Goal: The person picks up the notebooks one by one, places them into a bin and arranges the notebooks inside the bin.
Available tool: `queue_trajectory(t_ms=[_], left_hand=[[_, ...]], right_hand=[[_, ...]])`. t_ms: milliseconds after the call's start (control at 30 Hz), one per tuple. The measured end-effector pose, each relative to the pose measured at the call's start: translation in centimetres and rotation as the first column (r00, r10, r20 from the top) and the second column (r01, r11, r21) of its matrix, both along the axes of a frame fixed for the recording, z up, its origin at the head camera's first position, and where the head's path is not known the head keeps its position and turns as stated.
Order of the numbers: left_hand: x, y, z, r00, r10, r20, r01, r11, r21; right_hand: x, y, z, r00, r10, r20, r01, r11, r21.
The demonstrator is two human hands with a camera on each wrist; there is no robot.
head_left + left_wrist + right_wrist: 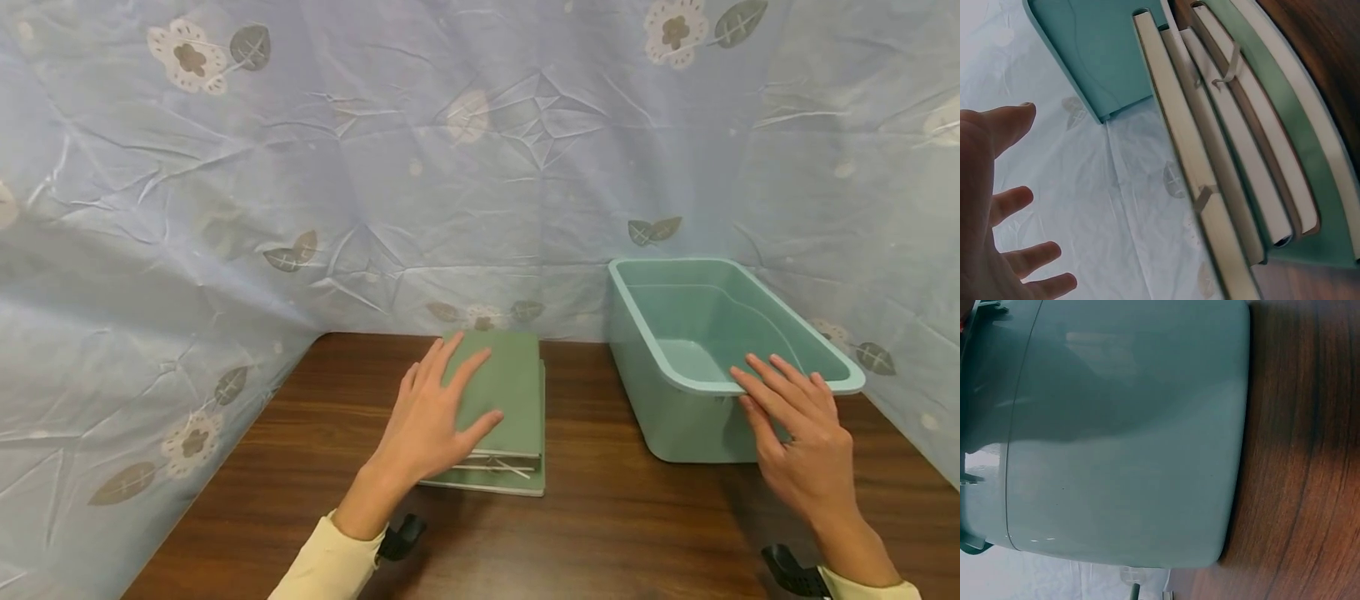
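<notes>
My left hand [430, 410] is held over a stack of several books, fingers spread and nothing in its grasp. The top book [506, 392] has a plain green cover. In the left wrist view the page edges of the stacked books [1235, 144] show, with thin ribbon bookmarks between them, and the thumb and fingers stand apart from the stack. At the near rim of a teal plastic bin [693, 387], my right hand [808, 450] has its fingers extended, fingertips overlapping the rim. The bin's outer wall [1129, 456] fills most of the right wrist view.
Both the stack and the bin stand on a dark brown wooden table [600, 533]. A pale, creased cloth with a flower and leaf print [420, 167] hangs behind and on both sides. The visible inside of the bin shows bare walls and floor.
</notes>
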State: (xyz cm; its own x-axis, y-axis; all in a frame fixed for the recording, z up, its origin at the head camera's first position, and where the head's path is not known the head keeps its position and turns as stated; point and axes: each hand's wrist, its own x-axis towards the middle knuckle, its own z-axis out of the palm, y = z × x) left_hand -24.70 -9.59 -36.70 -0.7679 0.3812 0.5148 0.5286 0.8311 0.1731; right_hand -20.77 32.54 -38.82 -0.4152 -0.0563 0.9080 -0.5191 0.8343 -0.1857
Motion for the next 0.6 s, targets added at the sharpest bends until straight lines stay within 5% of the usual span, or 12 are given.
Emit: queue_trajectory(t_ms=[167, 367, 600], left_hand=[[-0.1, 0.8, -0.8, 0.991, -0.006, 0.137, 0.016, 0.997, -0.078], [-0.7, 1.9, -2.4, 0.943, -0.019, 0.331, 0.072, 0.987, -0.147], [-1.5, 2.1, -4.4, 0.946, -0.01, 0.323, 0.086, 0.971, -0.223]], right_hand=[[0.0, 0.1, 0.0, 1.0, -0.006, -0.014, 0.006, 1.0, 0.005], [-0.2, 0.1, -0.1, 1.0, 0.006, -0.014, -0.006, 1.0, -0.002], [-0.2, 0.0, 0.0, 1.0, 0.012, -0.013, -0.013, 1.0, -0.019]])
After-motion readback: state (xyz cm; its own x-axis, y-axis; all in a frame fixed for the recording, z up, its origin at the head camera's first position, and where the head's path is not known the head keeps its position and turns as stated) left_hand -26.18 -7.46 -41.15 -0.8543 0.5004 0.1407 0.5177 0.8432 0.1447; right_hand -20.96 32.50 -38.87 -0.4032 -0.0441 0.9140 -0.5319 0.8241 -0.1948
